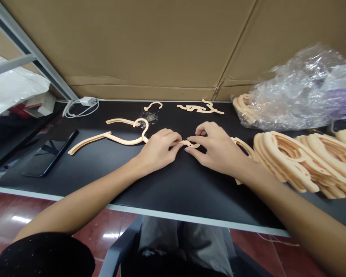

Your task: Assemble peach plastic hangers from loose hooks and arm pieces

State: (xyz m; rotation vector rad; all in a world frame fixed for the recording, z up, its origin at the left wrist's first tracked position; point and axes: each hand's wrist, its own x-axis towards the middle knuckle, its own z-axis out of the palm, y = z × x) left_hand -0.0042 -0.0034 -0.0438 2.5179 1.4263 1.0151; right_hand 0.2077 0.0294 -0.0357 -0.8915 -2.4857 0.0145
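Note:
My left hand (159, 151) and my right hand (216, 148) meet at the middle of the black table (167, 184). Both pinch a small cream plastic piece (190, 144) between their fingertips, the fingers curled. A cream plastic hanger (106, 136) with a hook lies flat just left of my left hand. Under and behind my right wrist lies another cream hanger part (242, 146).
A pile of cream hangers (302, 161) fills the table's right side, with more in a clear plastic bag (300, 96). Small cream offcuts (200, 108) and a hook (153, 105) lie at the back. A dark phone (50, 154) and a white charger (86, 102) sit left. Cardboard (161, 46) stands behind.

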